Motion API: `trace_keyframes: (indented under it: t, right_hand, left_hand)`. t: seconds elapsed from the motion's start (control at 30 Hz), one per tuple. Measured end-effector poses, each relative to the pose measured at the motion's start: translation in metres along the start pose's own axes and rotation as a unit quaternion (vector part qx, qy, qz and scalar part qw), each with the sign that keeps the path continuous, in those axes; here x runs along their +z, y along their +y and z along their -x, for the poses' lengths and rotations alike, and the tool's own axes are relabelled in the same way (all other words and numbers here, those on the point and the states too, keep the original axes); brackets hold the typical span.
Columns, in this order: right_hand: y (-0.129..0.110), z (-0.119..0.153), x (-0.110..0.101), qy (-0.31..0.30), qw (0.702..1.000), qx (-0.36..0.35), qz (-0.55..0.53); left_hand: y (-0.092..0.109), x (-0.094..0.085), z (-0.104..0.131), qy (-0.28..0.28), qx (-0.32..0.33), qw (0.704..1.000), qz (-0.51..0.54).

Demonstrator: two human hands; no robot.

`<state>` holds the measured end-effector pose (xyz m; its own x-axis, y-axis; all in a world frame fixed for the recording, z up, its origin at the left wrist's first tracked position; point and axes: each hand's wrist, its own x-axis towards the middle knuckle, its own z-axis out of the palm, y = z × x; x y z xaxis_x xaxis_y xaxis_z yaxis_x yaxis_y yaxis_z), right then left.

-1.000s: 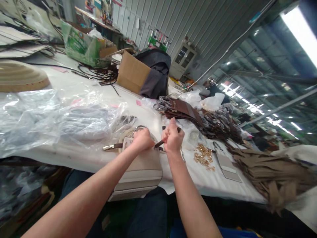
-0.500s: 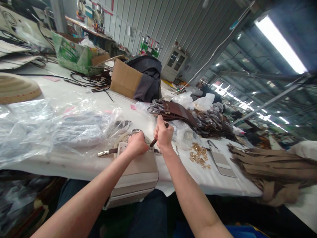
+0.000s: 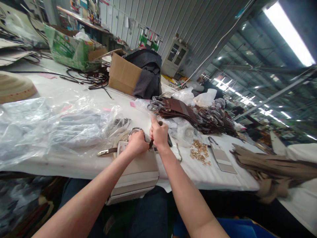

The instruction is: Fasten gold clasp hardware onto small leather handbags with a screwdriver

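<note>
A beige handbag lies on the table's front edge, its lower part hanging over my lap. My left hand is closed on its top, beside the wrapped handle ring; its fingertips are partly hidden. My right hand is a fist round a dark brown strap, which runs up from the bag's top right close to my left thumb. Out to the left of the bag sticks a brown strap end with a gold metal tip. A dark object shows partly behind my right wrist.
Gold metal fittings and a flat beige panel lie to the right, then brown strips. Stacked brown bag pieces are behind. Plastic-wrapped pieces cover the left; a cardboard box stands further back.
My right hand has shifted slightly left and turned, still gripping the strap, with less strap showing below it. My left hand stays on the bag.
</note>
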<state>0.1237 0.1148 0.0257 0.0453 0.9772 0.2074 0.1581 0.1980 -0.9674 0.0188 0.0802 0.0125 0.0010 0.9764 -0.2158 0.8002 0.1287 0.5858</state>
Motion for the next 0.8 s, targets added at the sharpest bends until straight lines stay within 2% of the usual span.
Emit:
trace_keyframes:
  t: [0.07, 0.13, 0.3, 0.53, 0.8]
  right_hand:
    - [-0.002, 0.016, -0.005, 0.024, 0.997, -0.068, 0.018]
    - [-0.005, 0.026, -0.011, 0.03, 0.995, -0.095, 0.016]
    - [-0.013, 0.026, -0.02, 0.047, 0.995, -0.075, -0.035]
    - [-0.004, 0.028, -0.014, 0.031, 0.995, -0.087, -0.046]
    - [-0.005, 0.045, -0.011, 0.054, 0.986, -0.141, 0.066]
  left_hand:
    - [0.001, -0.002, 0.0, -0.007, -0.001, 1.0, -0.002]
    - [0.001, -0.003, 0.0, -0.008, -0.003, 1.0, -0.003]
    - [0.001, -0.003, 0.005, 0.006, 0.006, 1.0, 0.005]
    - [0.002, -0.004, 0.006, 0.009, 0.009, 1.0, 0.01]
    - [-0.001, 0.012, 0.002, 0.036, 0.033, 0.999, 0.008]
